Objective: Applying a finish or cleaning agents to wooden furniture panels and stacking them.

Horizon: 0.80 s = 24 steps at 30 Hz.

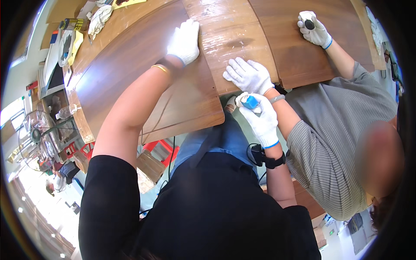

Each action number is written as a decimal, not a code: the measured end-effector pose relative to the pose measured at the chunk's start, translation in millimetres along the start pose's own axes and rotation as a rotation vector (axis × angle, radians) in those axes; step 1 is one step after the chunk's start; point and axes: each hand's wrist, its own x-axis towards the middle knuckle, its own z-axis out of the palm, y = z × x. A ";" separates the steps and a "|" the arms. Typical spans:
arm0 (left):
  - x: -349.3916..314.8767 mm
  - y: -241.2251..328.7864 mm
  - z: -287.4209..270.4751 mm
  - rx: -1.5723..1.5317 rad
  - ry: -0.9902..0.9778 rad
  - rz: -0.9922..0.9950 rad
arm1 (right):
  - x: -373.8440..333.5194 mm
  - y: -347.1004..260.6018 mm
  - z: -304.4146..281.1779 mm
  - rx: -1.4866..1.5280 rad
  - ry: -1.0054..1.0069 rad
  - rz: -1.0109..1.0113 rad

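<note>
**Ana:** Near the top centre of the frame, what is the person's left hand [185,41] doing?

**Ben:** It wears a white glove and lies flat, fingers spread, on a dark brown wooden panel [143,73] resting on the bench [82,125]. It grips nothing.

**Ana:** And the right hand [260,119]?

**Ben:** Just right of centre, also gloved in white, its grip is closed around a small blue and white object [250,102], held just off the near edge of a paler, scuffed wooden panel [229,39]. I cannot tell what the object is.

**Ana:** Is anyone else there?

**Ben:** Yes, a co-worker in a grey striped shirt [329,143] stands at the right. One of their gloved hands [248,76] presses flat on the pale panel, just above the blue object. Their other hand [313,29], upper right, holds a small dark object [309,24].

**Ana:** Anything else?

**Ben:** A fan [37,141] stands at the left edge.
</note>
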 end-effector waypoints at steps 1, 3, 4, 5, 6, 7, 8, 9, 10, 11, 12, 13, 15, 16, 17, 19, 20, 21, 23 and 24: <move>5.9 -6.2 3.0 0.035 -0.001 -0.003 | -1.1 4.8 -0.2 0.003 0.006 0.005; 21.7 -7.5 -6.7 0.125 -0.035 -0.032 | 2.5 11.6 1.7 0.167 0.005 0.077; 25.3 -6.7 -10.4 0.162 -0.091 -0.053 | 3.3 13.7 2.4 0.171 0.004 0.078; 22.6 -6.9 -9.6 0.163 -0.094 -0.055 | 4.2 12.3 1.9 0.146 0.007 0.058; 18.1 -8.3 -9.7 0.158 -0.069 -0.040 | 3.9 10.5 1.6 0.121 0.008 0.038; 13.2 -8.7 -9.3 0.153 -0.043 -0.026 | 2.3 8.1 2.1 0.122 0.004 0.038; 8.7 -5.6 -9.7 0.153 -0.039 -0.027 | 3.0 5.3 2.4 0.128 -0.004 0.032; -1.3 -1.0 -9.5 0.143 -0.048 0.036 | 2.2 4.6 2.5 0.136 -0.011 0.028; -12.7 3.7 -9.3 0.133 -0.058 0.099 | 1.6 6.1 2.1 0.138 -0.010 0.026; -24.1 9.3 -9.6 0.112 -0.029 0.123 | 2.0 6.7 4.3 0.152 -0.029 0.018; -33.3 12.6 -8.3 0.101 -0.023 0.141 | 2.7 6.3 6.2 0.165 -0.049 0.010; -44.7 17.5 -6.1 0.095 -0.020 0.149 | 3.4 5.1 7.4 0.169 -0.049 0.004; -62.3 26.6 -0.3 0.072 -0.005 0.197 | 3.7 2.5 5.1 0.106 -0.077 -0.033; -72.4 23.6 1.0 0.071 0.004 0.214 | 6.0 2.4 8.5 0.112 -0.089 -0.040; -75.8 25.3 -1.3 0.100 0.061 0.240 | 7.3 2.3 9.6 0.123 -0.095 -0.044; -71.6 28.0 -3.7 0.119 0.028 0.209 | 9.5 1.8 10.4 0.132 -0.105 -0.047; -67.8 31.3 -6.0 0.133 -0.006 0.184 | 9.4 1.8 8.9 0.133 -0.097 -0.048; -61.4 31.8 -6.4 0.125 -0.006 0.184 | 9.5 1.9 7.2 0.133 -0.089 -0.049; -41.1 27.7 -6.0 0.132 0.012 0.130 | 11.7 3.0 3.8 0.118 -0.081 -0.051; -35.8 20.7 -9.1 0.143 0.008 0.114 | 12.9 3.2 5.9 0.115 -0.087 -0.060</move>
